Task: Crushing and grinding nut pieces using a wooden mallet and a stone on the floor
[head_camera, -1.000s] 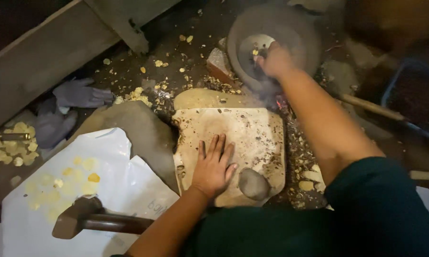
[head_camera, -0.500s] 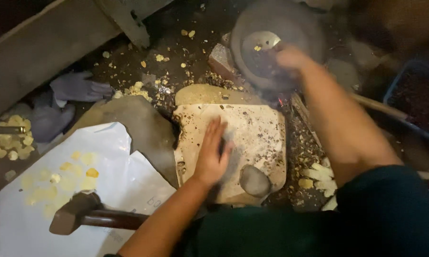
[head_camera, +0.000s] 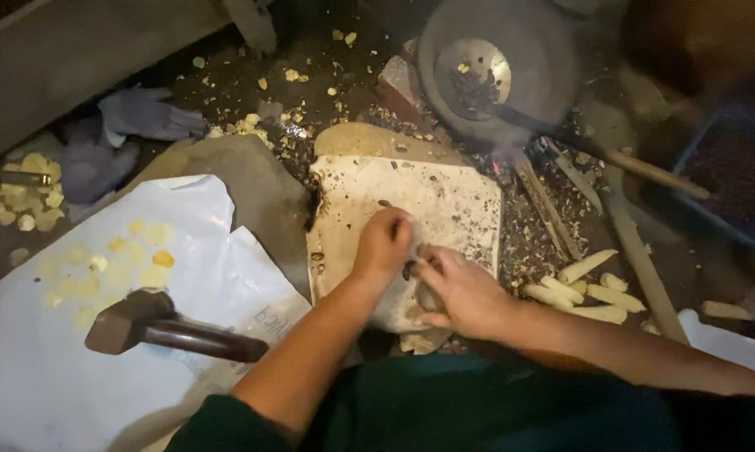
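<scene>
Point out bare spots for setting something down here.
Free: the stone slab's upper half beyond both hands, and the white sheet below the hammer. Crowded: left hand and right hand fill the slab's near edge; sticks clutter the right.

Stone slab (head_camera: 444, 201): pale, rough, matt, speckled with dark crumbs. Hammer (head_camera: 172, 329): dull dark metal head, smooth glossy wooden handle. Sheet (head_camera: 76, 368) under it: white, creased, faint plastic sheen. Pan (head_camera: 536, 59): blackened matt metal. Gloves (head_camera: 135, 117): grey cloth. Sticks (head_camera: 637, 243): bare wood.
</scene>
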